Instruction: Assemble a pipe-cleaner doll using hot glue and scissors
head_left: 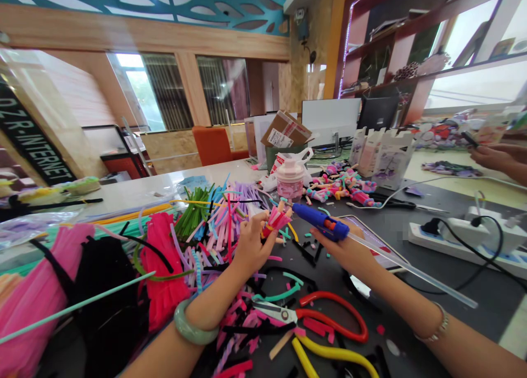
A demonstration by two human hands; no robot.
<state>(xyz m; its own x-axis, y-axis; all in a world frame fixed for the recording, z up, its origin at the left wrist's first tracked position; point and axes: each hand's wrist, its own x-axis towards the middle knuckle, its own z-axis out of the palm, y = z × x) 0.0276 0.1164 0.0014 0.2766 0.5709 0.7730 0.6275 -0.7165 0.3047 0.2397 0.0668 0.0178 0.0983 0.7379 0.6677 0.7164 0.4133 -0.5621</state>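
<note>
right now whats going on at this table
A person pinches a small pink pipe-cleaner bundle in their left hand and grips a blue glue gun with a long glue stick in their right hand. Cut pipe cleaners lie heaped on the table, near red-handled scissors. Another person's hand shows at far right.

pink pipe-cleaner tuft (275,222) (glue gun (320,222) beside)

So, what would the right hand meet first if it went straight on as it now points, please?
Probably the pink pipe-cleaner tuft in the left hand, just beyond the tip of the blue glue gun, though depth is unclear.
</note>
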